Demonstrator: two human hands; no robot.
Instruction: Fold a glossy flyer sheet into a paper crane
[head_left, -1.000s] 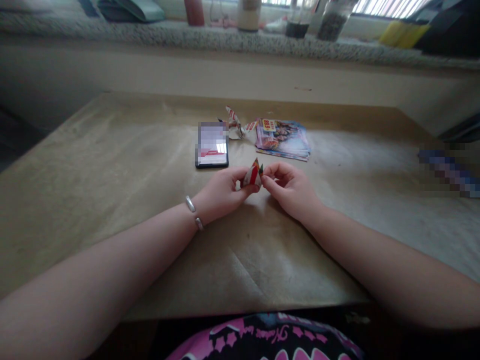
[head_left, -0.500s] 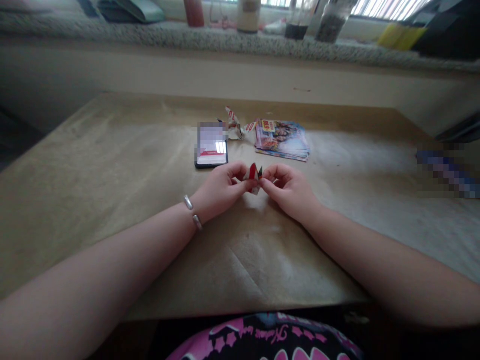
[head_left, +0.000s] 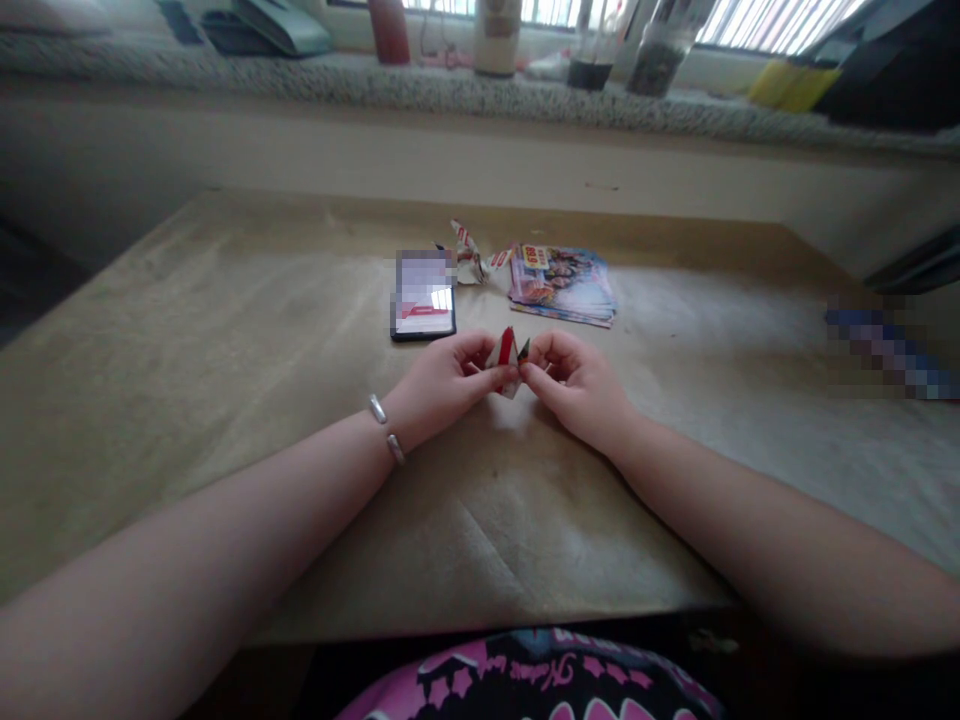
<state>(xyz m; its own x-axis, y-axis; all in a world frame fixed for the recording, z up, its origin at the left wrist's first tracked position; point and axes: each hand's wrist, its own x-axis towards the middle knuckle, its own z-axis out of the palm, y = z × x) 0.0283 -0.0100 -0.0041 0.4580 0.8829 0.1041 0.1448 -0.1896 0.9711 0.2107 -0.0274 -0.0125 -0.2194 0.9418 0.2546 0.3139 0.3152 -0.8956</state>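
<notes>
One folded red-and-white paper [head_left: 505, 358] is pinched by left hand [head_left: 441, 388] and right hand [head_left: 576, 390]; black smartphone [head_left: 423, 310] and glossy leaflets [head_left: 562, 286] are laid toward far edge of desk [head_left: 225, 330].

Red, white and dark green are shown on the folded paper [head_left: 504, 352], while pink patterning is seen on the black garment [head_left: 525, 680].

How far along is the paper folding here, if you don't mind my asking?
One piece looks done: a folded printed paper lies behind the stack. In hand is a small red-and-white folded paper, pinched between the left hand and right hand. Left to do, it seems: the stack of printed flyers, which lies flat and unfolded.
</notes>
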